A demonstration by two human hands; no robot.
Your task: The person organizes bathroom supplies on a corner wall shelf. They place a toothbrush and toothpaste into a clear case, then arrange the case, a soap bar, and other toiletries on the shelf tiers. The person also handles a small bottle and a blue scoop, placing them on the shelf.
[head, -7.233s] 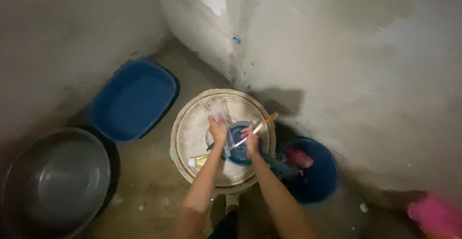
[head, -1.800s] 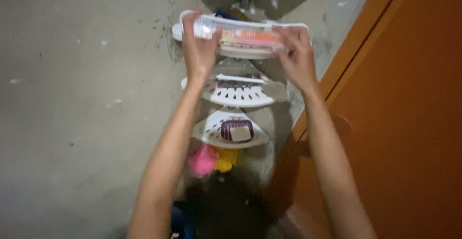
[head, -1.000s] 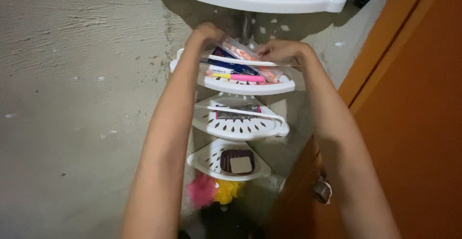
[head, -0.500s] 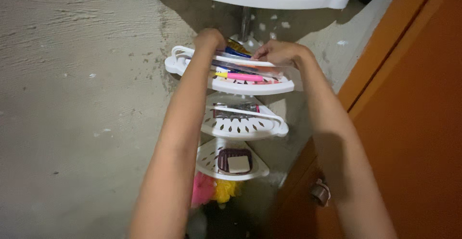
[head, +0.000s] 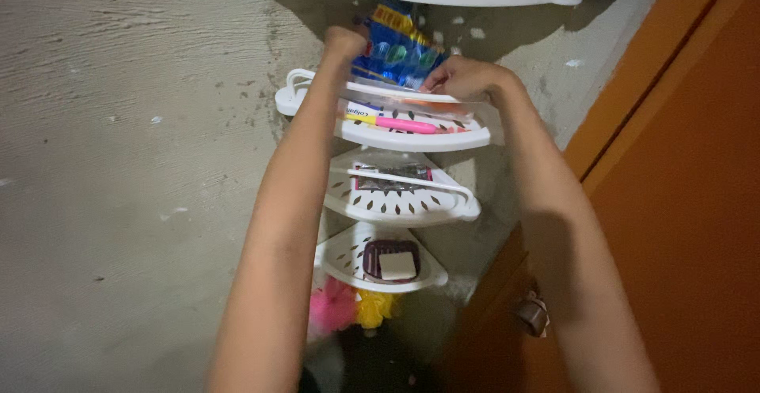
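Gripping a blue packet [head: 396, 49] above the second white shelf [head: 412, 136], left hand [head: 346, 43] and right hand [head: 463, 76] pinch its ends; pink toothbrush [head: 404, 125] lies below.

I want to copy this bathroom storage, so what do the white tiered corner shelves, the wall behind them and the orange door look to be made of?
White tiered corner shelves: likely moulded plastic, smooth and slightly glossy, with leaf-shaped slots cut through. Grey wall: looks like bare cement render, matt, with trowel ridges and pale specks. Orange door: painted, even satin surface; wood or metal underneath cannot be told.
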